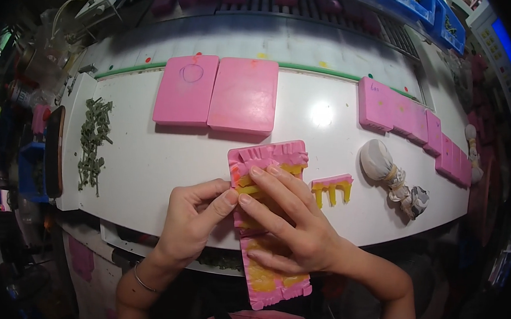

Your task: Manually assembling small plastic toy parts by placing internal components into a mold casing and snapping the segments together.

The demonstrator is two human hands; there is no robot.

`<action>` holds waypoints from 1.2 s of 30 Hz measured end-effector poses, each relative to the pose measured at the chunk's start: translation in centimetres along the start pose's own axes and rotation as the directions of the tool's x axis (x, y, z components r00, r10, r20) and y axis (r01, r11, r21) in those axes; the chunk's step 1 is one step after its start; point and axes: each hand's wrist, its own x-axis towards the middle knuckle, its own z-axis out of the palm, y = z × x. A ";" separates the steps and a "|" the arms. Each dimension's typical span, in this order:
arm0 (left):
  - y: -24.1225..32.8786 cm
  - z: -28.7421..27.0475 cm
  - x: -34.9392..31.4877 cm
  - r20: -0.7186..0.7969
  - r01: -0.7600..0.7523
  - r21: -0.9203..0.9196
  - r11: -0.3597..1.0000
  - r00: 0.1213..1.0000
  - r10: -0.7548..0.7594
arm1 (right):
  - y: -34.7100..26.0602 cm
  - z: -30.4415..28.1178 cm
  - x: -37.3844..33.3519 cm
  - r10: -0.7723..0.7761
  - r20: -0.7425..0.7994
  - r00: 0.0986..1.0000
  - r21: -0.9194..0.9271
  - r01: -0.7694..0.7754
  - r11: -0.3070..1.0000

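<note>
A long pink rubber mould (268, 154) with a yellow inner face and ruffled edges lies across the table's front edge, its near part (275, 285) hanging toward me. My left hand (198, 212) pinches it at the left edge between thumb and fingertips. Over its middle, my right hand (298, 223) rests with fingers stretched and spread, covering much of the yellow face. Whether anything small sits between the left fingertips is hidden. Just right of the mould lies a small loose pink piece with yellow prongs (332, 188).
Two pink blocks, one (185, 91) beside another (244, 95), lie behind my hands. A row of pink blocks (394, 110) curves along the right. Nearer stands a tied white cloth bag (378, 160). Small green pieces (93, 144) are heaped at left. Blue bins (406, 4) line the back.
</note>
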 end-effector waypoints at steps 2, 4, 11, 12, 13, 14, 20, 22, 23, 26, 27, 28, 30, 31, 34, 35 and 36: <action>-0.1 0.2 -0.2 0.002 -0.009 0.004 1.000 1.000 0.009 | 0.0 -0.1 -0.1 -0.010 -0.009 1.000 0.000 0.010 1.000; -0.8 0.3 -0.4 -0.054 -0.108 0.076 0.991 0.992 0.113 | -0.1 -0.1 -0.1 -0.004 0.004 1.000 -0.011 0.004 1.000; 0.3 0.8 0.4 -0.074 -0.071 0.113 0.991 0.994 0.080 | 0.0 -0.2 0.1 -0.024 -0.041 0.999 0.043 0.025 0.999; 0.3 0.8 0.5 -0.072 -0.070 0.112 0.991 0.994 0.078 | 0.0 -0.2 0.1 -0.021 -0.040 0.999 0.042 0.023 0.999; 0.4 0.5 0.6 -0.061 -0.033 0.118 0.992 0.997 0.041 | 0.2 -0.2 0.2 -0.037 -0.030 0.999 0.051 0.039 0.998; 0.5 0.4 0.7 -0.051 0.004 0.125 0.992 0.999 0.003 | 0.2 -0.2 0.1 -0.053 -0.019 0.998 0.059 0.054 0.997; -0.1 1.7 1.5 -0.095 -0.133 0.203 0.970 0.983 0.155 | 0.2 -0.3 -0.1 0.003 -0.053 0.999 0.100 0.002 0.995; -0.1 0.7 1.7 -0.054 -0.116 0.241 0.964 0.990 0.132 | 0.1 -0.2 0.0 -0.003 -0.052 0.999 0.108 0.008 0.994; 0.1 0.1 1.8 -0.015 -0.098 0.279 0.955 0.994 0.106 | 0.0 -0.2 0.0 -0.011 -0.040 0.999 0.088 0.014 0.996; 1.0 -0.8 3.0 0.139 -0.103 0.246 0.964 0.988 0.070 | 0.0 -0.3 0.1 -0.029 -0.025 0.999 0.068 0.030 0.997; 1.3 -0.7 3.0 0.153 -0.070 0.224 0.972 0.988 0.036 | -0.1 -0.3 0.1 -0.012 -0.029 0.999 0.083 0.015 0.996; 1.2 -0.7 3.0 0.153 -0.069 0.226 0.972 0.988 0.035 | -0.1 -0.3 0.1 0.006 -0.034 0.999 0.097 -0.002 0.995; 1.0 -0.6 2.8 0.134 -0.081 0.258 0.963 0.990 0.047 | 0.0 -0.3 0.2 0.015 -0.043 0.999 0.109 -0.010 0.994; 0.9 -0.7 2.7 0.132 -0.079 0.259 0.963 0.990 0.046 | 0.0 -0.3 0.2 0.024 -0.049 0.999 0.121 -0.018 0.993; 1.1 -0.8 2.5 0.131 -0.071 0.261 0.963 0.991 0.038 | -0.1 -0.5 0.2 0.017 -0.024 1.000 0.085 -0.015 0.996; 1.6 -0.8 2.6 0.134 -0.014 0.300 0.954 0.991 -0.027 | 0.1 -0.4 0.2 0.016 -0.024 1.000 0.087 -0.014 0.996; 1.8 -0.7 2.6 0.134 0.042 0.338 0.940 0.987 -0.092 | 0.3 -0.3 0.0 -0.012 -0.045 0.999 0.109 0.017 0.994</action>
